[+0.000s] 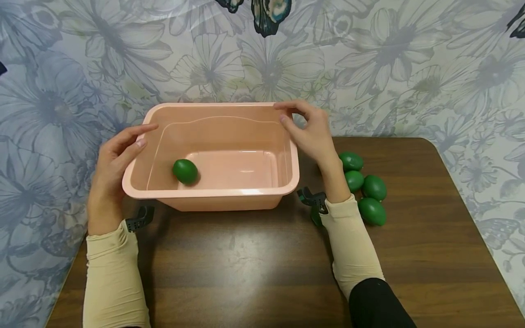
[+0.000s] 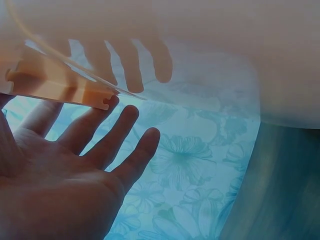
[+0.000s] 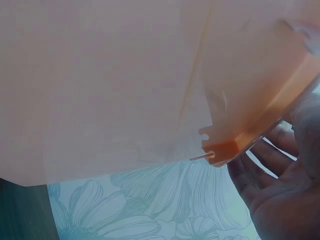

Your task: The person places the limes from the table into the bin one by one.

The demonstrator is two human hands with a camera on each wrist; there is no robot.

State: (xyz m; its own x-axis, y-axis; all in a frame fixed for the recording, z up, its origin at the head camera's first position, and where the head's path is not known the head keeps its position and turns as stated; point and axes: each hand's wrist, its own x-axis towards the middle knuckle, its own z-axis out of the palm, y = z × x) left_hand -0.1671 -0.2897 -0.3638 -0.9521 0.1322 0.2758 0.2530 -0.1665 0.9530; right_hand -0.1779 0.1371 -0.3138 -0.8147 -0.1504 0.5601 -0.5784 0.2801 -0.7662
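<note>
A pale pink plastic basin (image 1: 234,200) is at the far side of the table, and a single smooth, green, egg-shaped object (image 1: 185,171) lies inside it, left of the middle. My left hand (image 1: 112,175) grips the basin's left rim, thumb and index finger over the edge. In the left wrist view its other fingers (image 2: 135,145) extend below the rim. At the far right corner, my right hand (image 1: 309,132) holds the rim between thumb and fingers. The right wrist view has the basin's side wall (image 3: 110,90) filling most of it, with that hand's fingers (image 3: 272,157) beneath the rim.
Several more green egg-shaped objects (image 1: 372,211) are grouped on the brown wooden table (image 1: 238,273), right of the basin and partly behind the right forearm. A wall or covering with a floral pattern (image 1: 213,59) stands beyond the table's far edge.
</note>
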